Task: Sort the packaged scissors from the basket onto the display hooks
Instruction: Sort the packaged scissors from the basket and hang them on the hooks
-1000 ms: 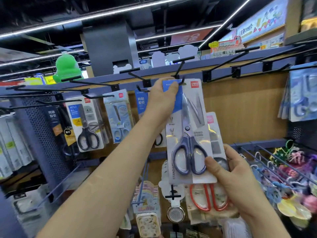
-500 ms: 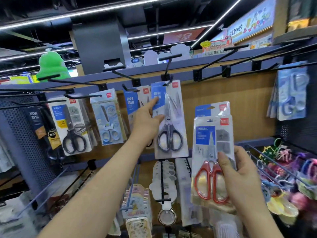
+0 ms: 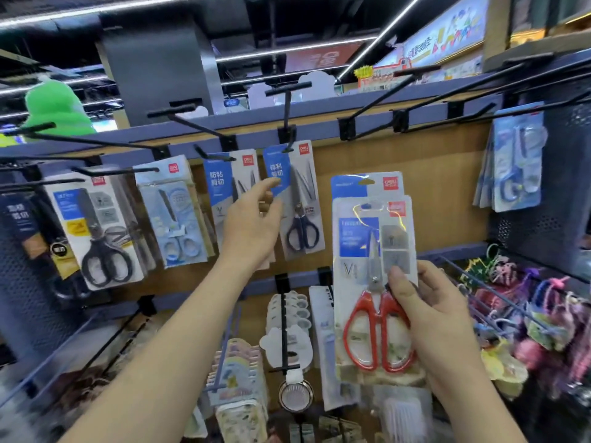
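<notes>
A pack of navy-handled scissors (image 3: pixel 299 203) hangs on a black display hook (image 3: pixel 287 119) in the middle of the upper row. My left hand (image 3: pixel 252 222) hovers just left of that pack, fingers relaxed and holding nothing. My right hand (image 3: pixel 428 318) grips a stack of packs, thumb across the front. The front pack holds red-handled scissors (image 3: pixel 374 282); a second blue-and-white pack (image 3: pixel 364 183) shows behind it. The basket is out of view.
More packs hang on hooks to the left: black-handled scissors (image 3: pixel 96 238), pale blue scissors (image 3: pixel 172 212), another blue pack (image 3: pixel 230 187). Bare hooks (image 3: pixel 412 94) jut out at upper right. A blue pack stack (image 3: pixel 515 161) hangs far right. Small goods fill the lower hooks.
My left hand hung the navy-handled pack on the hook and let go, then drew back slightly left. My right hand raised the red-handled pack stack higher in front of the board.
</notes>
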Motion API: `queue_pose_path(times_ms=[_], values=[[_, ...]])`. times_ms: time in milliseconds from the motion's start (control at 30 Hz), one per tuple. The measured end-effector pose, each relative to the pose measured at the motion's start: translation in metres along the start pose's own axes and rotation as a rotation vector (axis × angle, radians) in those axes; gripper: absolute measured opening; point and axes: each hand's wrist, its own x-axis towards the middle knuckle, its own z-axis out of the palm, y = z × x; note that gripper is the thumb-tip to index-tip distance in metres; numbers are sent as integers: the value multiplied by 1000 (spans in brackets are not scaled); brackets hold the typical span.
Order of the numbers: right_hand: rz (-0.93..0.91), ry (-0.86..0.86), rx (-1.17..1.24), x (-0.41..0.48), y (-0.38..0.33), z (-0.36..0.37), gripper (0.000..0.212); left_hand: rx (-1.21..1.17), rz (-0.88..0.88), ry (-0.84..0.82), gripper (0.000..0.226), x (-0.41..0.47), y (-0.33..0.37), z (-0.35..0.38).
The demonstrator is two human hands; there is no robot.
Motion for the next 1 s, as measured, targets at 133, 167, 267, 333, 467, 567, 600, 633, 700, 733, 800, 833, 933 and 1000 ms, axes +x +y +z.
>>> queue_pose_path(times_ms=[133,167,267,333,467,567,600,633,700,733,800,833,933,1000], values=[[20,-125,4,-1,-3,5,17,-322,119,-151,15,-24,38,-9],[9,-144,-8,-2,-5,6,17,-315,114,-229,14,-26,44,-8],[-11,-155,-56,-2,-6,8,17,-307,44,-333,6,-27,56,-7],[-21,-162,-73,-3,-8,8,16,-365,-16,-345,7,-27,59,-9],[-23,-183,-150,-6,-11,-3,20,-525,-39,-287,4,-28,66,-13],[-32,-202,-174,-8,-12,-14,35,-618,-12,-208,6,-26,84,-15],[-38,-191,-153,-8,-13,-15,33,-654,-5,-195,6,-24,91,-14],[-46,-181,-117,-8,-13,-14,30,-687,0,-188,6,-23,99,-11],[-75,-153,-58,-7,-14,-11,21,-715,36,-170,8,-19,115,-5],[-86,-128,-40,-5,-15,-11,18,-722,55,-163,9,-16,122,-1],[-92,-71,1,-1,-18,-8,20,-725,73,-159,9,-9,134,6],[-90,-49,9,2,-21,-8,23,-711,85,-157,10,-5,139,9],[-71,-7,4,10,-28,-7,27,-673,93,-147,9,10,145,21],[-49,0,-12,14,-29,-8,28,-668,81,-134,6,17,145,28]])
